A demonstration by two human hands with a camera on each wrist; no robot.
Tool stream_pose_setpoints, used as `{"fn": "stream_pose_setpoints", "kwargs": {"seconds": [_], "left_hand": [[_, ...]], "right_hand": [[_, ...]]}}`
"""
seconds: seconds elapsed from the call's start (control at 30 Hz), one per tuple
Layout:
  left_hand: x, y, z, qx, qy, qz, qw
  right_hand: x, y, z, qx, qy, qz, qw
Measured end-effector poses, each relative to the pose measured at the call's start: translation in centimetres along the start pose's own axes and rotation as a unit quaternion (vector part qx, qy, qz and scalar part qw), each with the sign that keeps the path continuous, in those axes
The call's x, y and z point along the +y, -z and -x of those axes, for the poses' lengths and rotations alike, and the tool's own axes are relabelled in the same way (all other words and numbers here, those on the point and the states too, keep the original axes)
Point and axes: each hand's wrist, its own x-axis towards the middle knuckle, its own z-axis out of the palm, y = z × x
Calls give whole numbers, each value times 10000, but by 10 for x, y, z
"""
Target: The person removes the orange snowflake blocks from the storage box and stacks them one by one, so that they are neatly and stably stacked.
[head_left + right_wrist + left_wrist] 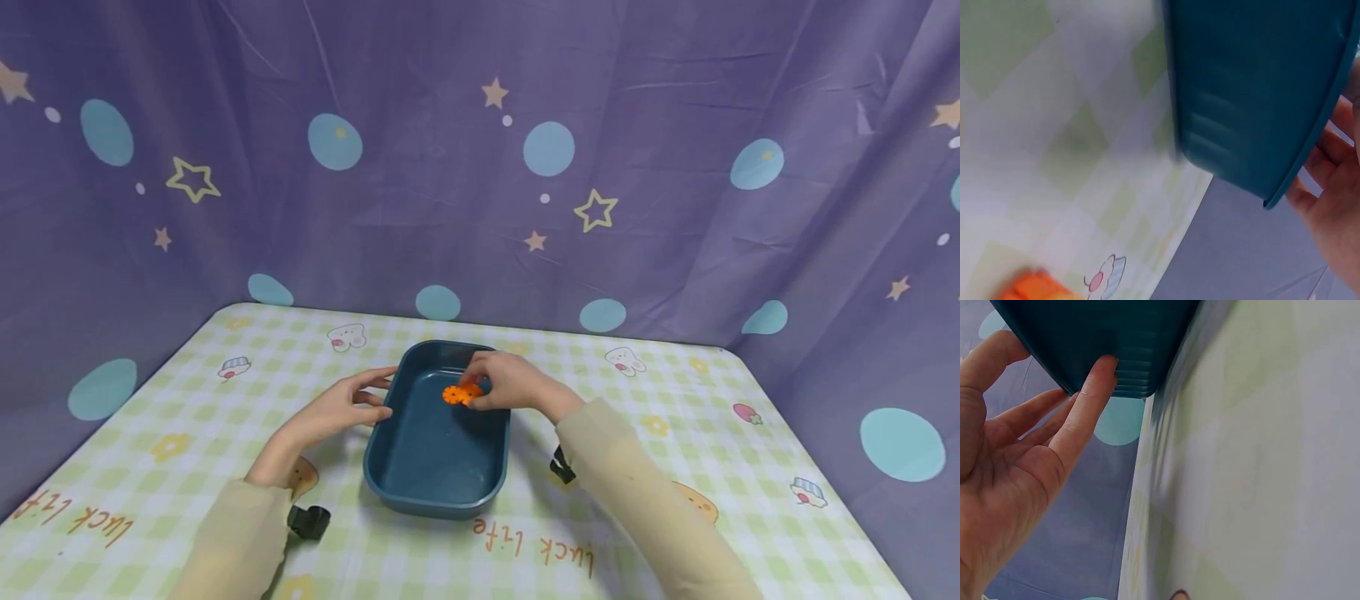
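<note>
A dark teal rectangular bin (438, 467) stands on the table. My left hand (345, 408) is at its left wall, with fairly straight fingers. In the left wrist view, one fingertip of my left hand (1016, 475) touches the bin's outer wall (1141, 337), and other fingers lie near its rim. Over the inside of the bin, my right hand (510, 383) pinches a small bright orange piece (453, 395) with a bumpy edge and dark spots. Fingers partly cover it, so its kind cannot be told. My right hand (1335, 194) shows behind the bin's rim, its fingertips hidden.
A green-and-white checked cloth (315, 567) with printed cartoons covers the table. Purple curtains (450, 208) with stars stand behind and beside it. A blurred orange patch (1035, 289) is cut off at the right wrist view's lower edge. Small black wrist devices (309, 522) sit by both sleeves.
</note>
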Motion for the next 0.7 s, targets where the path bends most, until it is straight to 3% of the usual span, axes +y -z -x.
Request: {"fn": "stream_pose_setpoints", "kwargs": {"seconds": [0.7], "left_hand": [[-1,1,-1,16,32,-25,10000]], "right_hand": [[13,15,34,551,177,-64,9983]]}}
